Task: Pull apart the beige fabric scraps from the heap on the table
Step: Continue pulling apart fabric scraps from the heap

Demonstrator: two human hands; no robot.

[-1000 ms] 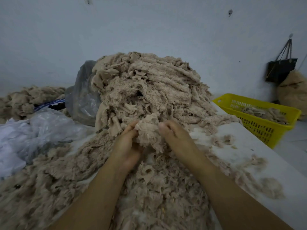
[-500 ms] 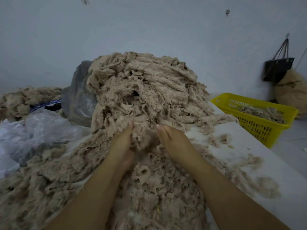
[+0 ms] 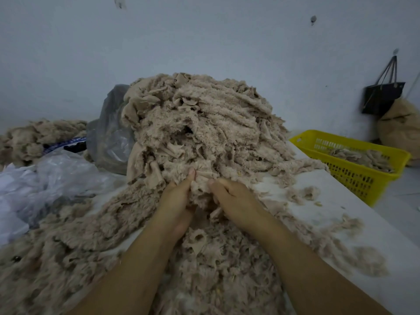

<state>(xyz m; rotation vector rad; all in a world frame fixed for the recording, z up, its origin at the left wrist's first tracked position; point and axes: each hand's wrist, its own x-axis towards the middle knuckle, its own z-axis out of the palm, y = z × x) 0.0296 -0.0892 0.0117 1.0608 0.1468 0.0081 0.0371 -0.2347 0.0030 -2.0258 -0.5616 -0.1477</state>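
Left hand [image 3: 179,201] and right hand [image 3: 236,202] meet at the near foot of the heap [image 3: 200,123], mid tabletop [image 3: 341,214]. Each grip is clamped on one clump [image 3: 201,178] of beige scraps, thumbs close together, clump joined to the heap behind. Risk 1: clump looks matted w/ heap face above, so a hard pull prob. drags a big slab down instead of freeing single scraps; heap stands high over the hands, slump toward near edge likely. Risk 2: grips sit v. close, little cloth between them to part, so fibres may shed rather than separate. Risk 3: loose scraps [image 3: 216,269] cover the near tabletop, so pulled pieces can get lost among them. Surroundings: yellow basket [image 3: 354,178] off right edge, holds some scraps, path to it open but well apart from hands. Clear plastic bags [image 3: 56,178] at left and grey bag [image 3: 109,137] against heap's left flank could snag. Second pile [image 3: 34,137] far left; black bag [image 3: 384,96] hangs on wall far right, no bearing.
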